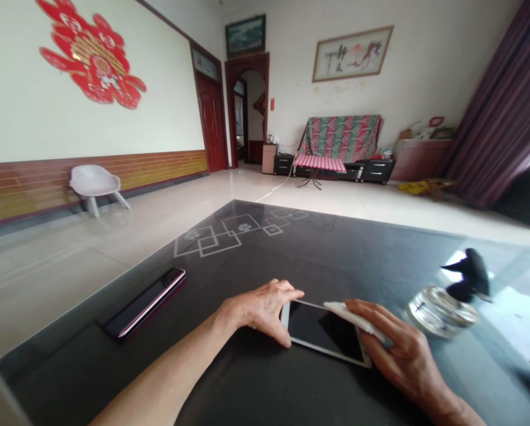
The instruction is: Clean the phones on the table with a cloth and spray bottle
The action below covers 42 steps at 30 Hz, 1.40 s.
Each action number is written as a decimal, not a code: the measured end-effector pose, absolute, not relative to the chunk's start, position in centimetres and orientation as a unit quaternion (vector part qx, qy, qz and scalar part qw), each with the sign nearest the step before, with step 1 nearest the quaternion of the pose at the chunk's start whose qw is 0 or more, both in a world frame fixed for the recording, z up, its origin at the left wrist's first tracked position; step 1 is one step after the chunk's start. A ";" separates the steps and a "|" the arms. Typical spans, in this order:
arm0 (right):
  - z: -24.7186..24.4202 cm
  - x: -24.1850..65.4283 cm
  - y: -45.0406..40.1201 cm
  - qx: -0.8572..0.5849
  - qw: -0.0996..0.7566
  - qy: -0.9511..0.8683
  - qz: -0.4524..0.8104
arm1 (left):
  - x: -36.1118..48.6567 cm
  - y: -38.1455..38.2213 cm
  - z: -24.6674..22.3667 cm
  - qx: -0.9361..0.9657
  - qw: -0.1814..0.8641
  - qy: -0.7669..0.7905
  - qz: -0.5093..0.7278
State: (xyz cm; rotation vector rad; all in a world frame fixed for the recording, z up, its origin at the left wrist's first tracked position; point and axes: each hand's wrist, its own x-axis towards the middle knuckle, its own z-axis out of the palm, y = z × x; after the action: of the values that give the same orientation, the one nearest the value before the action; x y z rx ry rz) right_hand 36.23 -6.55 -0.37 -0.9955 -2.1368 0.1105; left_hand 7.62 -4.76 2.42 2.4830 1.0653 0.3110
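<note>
A white-framed tablet (320,328) is laid, dark screen up, on the glossy black table (366,251), between the two hands. Its left end is held by the left hand (265,310), whose thumb and forefinger are spread wide, the thumb set at the near corner and the forefinger by the far one. A folded white cloth (357,320) is held under the fingers of the right hand (400,349) and is rested on the tablet's right end, part of the screen being covered by it. To the left, well apart from the tablet, a dark phone (147,302) with a pinkish edge is placed flat. Near the right hand, on its far side, a clear spray bottle (442,310) with a black head is seen, slightly blurred. The table is marked with a pale pattern of squares and flowers (244,227). Across the floor (167,195), a white chair (93,180) is set near the wall (167,118)
</note>
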 end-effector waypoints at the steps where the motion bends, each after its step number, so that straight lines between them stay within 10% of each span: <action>1: -0.4 36.3 -6.7 -0.383 0.370 -0.845 0.045 | 7.6 -4.6 2.1 0.892 0.211 0.380 0.124; 11: -0.7 36.0 -7.2 -0.395 0.241 -0.883 0.075 | 7.6 -4.1 1.2 0.892 0.213 0.370 0.150; 42: 0.8 34.9 -7.9 -0.391 0.222 -0.890 0.076 | 7.2 -3.3 0.8 0.864 0.262 0.377 0.205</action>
State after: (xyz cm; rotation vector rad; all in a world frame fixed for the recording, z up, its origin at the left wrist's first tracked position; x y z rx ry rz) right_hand 34.93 -7.86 0.80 -1.0814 -2.4577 0.2093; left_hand 7.20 -3.26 0.76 2.3383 1.0202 0.5550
